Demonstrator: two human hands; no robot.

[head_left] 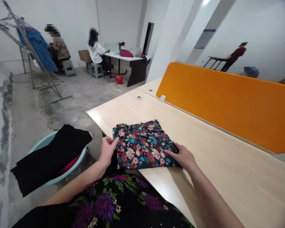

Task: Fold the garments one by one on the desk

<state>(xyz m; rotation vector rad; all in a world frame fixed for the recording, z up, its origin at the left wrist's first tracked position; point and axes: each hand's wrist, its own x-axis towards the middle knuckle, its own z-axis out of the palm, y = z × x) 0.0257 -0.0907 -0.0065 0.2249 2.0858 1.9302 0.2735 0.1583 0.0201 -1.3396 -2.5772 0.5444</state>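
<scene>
A folded floral cloth, dark with red, pink, white and blue flowers, lies at the near corner of the pale wooden table. Its near left part reaches past the table's edge. My left hand pinches its left edge, thumb on top and fingers underneath. At the right edge, my right hand holds the cloth with the thumb above and the other fingers mostly hidden below. Whether it is a garment or a plain piece of fabric, I cannot tell.
A light blue basin on the floor at left holds a black garment and something dark red. An orange divider runs along the table. Behind are a metal drying rack, seated people, a white desk and a red bucket.
</scene>
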